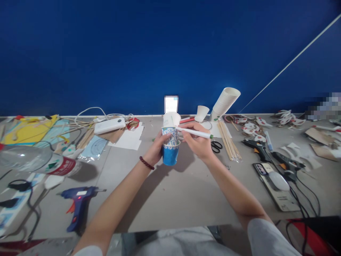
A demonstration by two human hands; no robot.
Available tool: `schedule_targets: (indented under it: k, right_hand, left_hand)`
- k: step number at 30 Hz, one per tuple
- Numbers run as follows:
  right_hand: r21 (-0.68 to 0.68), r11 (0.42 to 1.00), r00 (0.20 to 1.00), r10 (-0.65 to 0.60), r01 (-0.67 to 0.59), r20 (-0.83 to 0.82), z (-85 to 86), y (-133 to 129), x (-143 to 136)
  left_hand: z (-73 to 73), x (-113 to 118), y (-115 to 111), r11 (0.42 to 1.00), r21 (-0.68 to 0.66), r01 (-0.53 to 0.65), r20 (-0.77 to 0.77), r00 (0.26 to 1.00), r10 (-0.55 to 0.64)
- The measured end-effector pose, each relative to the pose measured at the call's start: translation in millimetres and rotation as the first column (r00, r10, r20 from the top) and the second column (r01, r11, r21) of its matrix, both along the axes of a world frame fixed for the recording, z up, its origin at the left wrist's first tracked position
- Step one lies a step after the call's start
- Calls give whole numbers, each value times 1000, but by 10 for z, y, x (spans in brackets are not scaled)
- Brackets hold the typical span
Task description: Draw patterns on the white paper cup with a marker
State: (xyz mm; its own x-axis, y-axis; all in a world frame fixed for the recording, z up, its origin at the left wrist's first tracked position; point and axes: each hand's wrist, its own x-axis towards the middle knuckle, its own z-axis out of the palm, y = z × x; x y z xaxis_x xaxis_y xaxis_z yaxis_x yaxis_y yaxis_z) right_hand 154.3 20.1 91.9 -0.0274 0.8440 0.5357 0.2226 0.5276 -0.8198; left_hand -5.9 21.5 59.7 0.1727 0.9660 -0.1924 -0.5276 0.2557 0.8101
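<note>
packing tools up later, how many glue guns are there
3: a blue glue gun at front left, a black glue gun on the right, and a third glue gun right of that. Clutter could hide more.

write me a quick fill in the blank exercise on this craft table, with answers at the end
The right hand holds a white pen with a ____ end. In the stack of cups held by the left hand, the lowest cup is ____. A beaded bracelet circles the ____ wrist.

Missing words: green; blue; left.
</note>
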Motion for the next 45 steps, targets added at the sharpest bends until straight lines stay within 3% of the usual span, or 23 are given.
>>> schedule_targets:
  k: [18, 25, 32, 39, 45]
  right_hand:
    - [-6, 1000, 1000, 26, -26, -8, -21, -5, 8]
    - [-113, 987, 979, 92, -114, -182, 4, 23, 19]
    - [-166, 979, 976, 81, -116, -202, 19, 32, -2]
    - [-174, 976, 974, 93, -130, -206, 21, 23, -19]
    - [-119, 983, 971, 113, -140, -210, -21, 36, 2]
  left_hand:
    - [14, 8, -6, 1000, 12, -1, 9, 1000, 1]
    - [-12, -7, 17, 1000, -11, 13, 6, 1000, -13]
    - [22, 8, 18, 998, -62, 32, 54, 998, -29]
    - [-23, 14, 11, 998, -15, 67, 65, 996, -66]
    - [-38, 4, 39, 996, -75, 38, 129, 991, -28]
